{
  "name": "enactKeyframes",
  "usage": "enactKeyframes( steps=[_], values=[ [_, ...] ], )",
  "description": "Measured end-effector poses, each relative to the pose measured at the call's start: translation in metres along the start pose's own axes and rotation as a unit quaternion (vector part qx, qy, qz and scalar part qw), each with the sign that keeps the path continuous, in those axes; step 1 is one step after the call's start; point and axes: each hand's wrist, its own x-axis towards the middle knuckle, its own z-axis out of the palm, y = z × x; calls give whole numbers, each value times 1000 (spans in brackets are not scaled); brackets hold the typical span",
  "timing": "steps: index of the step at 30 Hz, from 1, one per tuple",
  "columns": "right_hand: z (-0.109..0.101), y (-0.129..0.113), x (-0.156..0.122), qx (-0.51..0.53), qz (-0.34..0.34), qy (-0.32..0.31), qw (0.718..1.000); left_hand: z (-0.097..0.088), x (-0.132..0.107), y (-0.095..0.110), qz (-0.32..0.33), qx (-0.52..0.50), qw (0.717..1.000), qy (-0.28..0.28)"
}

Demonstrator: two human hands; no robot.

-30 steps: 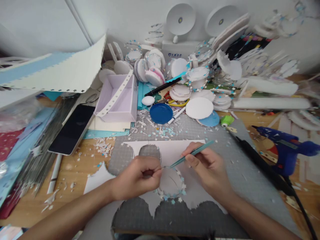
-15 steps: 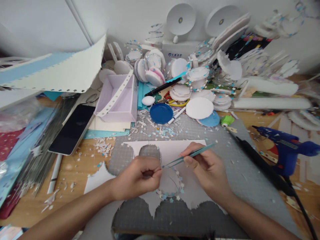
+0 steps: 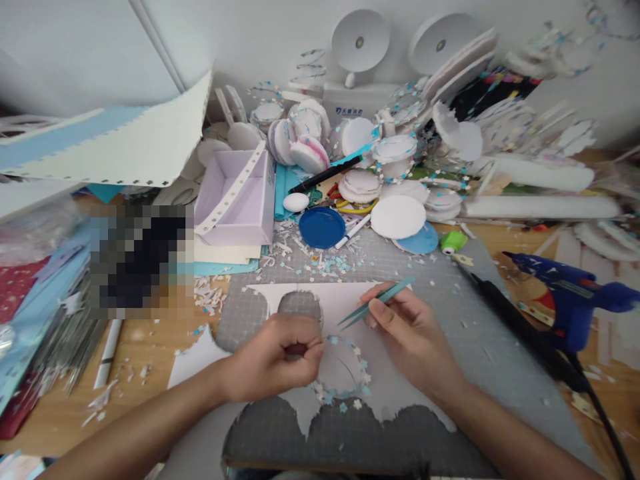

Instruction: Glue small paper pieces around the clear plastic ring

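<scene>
My left hand (image 3: 285, 350) is closed, thumb and fingertips pinching the edge of a thin wire ring (image 3: 361, 383) dotted with small blue and white flower shapes. The ring hangs to the right of that hand, over a sheet of white paper (image 3: 345, 300) with rounded cut-outs. My right hand (image 3: 410, 333) holds teal tweezers (image 3: 377, 303) between thumb and fingers. Their tips are slightly apart, above the ring and not touching it. I cannot make out anything between the tips.
A grey cutting mat (image 3: 480, 373) lies under the paper. Behind are a blue lid (image 3: 323, 227), scattered tiny flowers (image 3: 327, 265), a lilac box (image 3: 235, 200) and stacked white discs (image 3: 399, 217). At right lie a black-handled tool (image 3: 525, 333) and a blue glue gun (image 3: 575, 300).
The tweezers have drawn back from my left fingertips to the right, and their tips now stand clear of the ring. My left hand has stayed in place.
</scene>
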Motion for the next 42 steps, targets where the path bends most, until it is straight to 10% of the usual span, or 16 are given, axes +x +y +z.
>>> enactKeyframes(
  steps=[28, 42],
  values=[
    [-19, -27, 21, 46, -90, 106, 989, 1, -3, -1, -30, 20, 999, 14],
    [-2, -41, 37, -255, -208, 40, 943, 8, -6, -5, 12, 103, 992, 71]
  ],
)
